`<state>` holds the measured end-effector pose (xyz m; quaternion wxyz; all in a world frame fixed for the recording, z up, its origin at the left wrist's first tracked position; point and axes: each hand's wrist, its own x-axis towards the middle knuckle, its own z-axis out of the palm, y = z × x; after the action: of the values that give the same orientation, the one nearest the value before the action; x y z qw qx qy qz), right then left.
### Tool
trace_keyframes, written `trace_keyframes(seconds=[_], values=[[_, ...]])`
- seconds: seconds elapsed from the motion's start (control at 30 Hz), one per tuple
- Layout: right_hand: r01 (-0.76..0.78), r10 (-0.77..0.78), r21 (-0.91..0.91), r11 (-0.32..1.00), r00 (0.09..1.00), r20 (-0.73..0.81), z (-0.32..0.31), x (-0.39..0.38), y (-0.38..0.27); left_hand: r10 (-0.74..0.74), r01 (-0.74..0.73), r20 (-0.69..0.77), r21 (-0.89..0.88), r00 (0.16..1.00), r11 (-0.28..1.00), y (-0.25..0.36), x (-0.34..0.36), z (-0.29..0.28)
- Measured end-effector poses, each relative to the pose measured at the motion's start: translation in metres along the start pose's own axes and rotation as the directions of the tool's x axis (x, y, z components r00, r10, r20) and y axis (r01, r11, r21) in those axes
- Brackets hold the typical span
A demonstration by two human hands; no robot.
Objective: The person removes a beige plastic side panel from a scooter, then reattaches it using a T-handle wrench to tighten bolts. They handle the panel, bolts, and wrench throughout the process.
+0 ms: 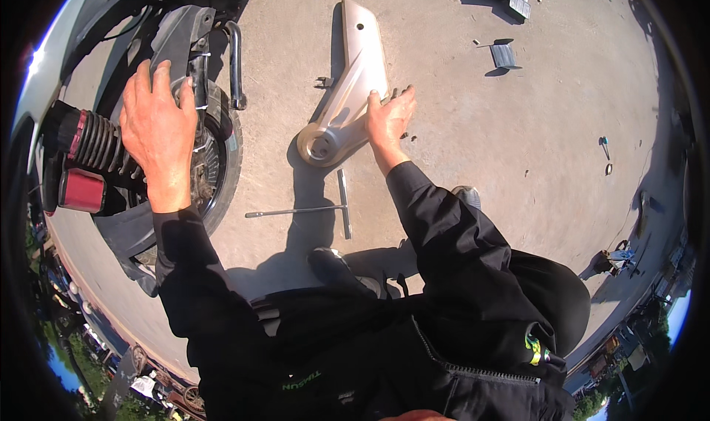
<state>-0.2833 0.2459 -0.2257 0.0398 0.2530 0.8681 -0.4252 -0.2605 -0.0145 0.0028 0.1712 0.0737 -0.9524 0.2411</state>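
My left hand (pixel 157 118) is open, its fingers spread over the black housing (pixel 181 40) beside the scooter's wheel. It hides part of that housing, and I cannot tell how firmly it touches. A long silver cover (pixel 362 69) with a round lower end lies in front of me on the concrete. At the cover's right edge is my right hand (pixel 390 121), open, with thumb and fingers apart. Small dark bits show by its fingertips, too small to name. Below the cover lies a metal T-handle wrench (pixel 345 206).
A black coil spring (pixel 100 140) and red lamp (pixel 81 190) stick out at the left, near the tyre (pixel 231 162). A black clip (pixel 324 83) lies left of the cover. Farther right are a dark bracket-like piece (pixel 503 55) and a small blue-tipped tool (pixel 605 147).
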Motion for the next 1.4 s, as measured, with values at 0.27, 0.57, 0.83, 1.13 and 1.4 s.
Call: trace_keyframes(seconds=[0.27,0.57,0.83,1.13,1.4], values=[[0.225,-0.317,0.396,0.89,0.931,0.182,0.016,-0.026,-0.125,0.018,-0.045,0.07,0.395,0.997,0.918,0.02,0.001,0.021],[0.0,-0.158,0.272,0.962,0.813,0.561,-0.18,0.06,-0.12,0.292,-0.367,0.389,0.132,0.874,0.921,-0.02,0.025,0.01],[-0.651,0.733,-0.473,0.594,0.68,-0.016,-0.628,-0.123,0.178,0.384,0.145,0.817,-0.483,0.43,0.864,0.088,0.063,-0.158],[-0.855,0.975,-0.484,-0.187,-0.103,-0.196,-0.878,-0.489,0.157,0.817,-0.236,0.394,-0.822,0.421,0.518,0.241,0.122,-0.52],[-0.995,0.956,-0.027,-0.099,-0.103,0.276,-0.841,-0.433,0.068,0.356,0.007,0.763,-0.427,0.539,0.904,0.214,0.238,-0.45]])
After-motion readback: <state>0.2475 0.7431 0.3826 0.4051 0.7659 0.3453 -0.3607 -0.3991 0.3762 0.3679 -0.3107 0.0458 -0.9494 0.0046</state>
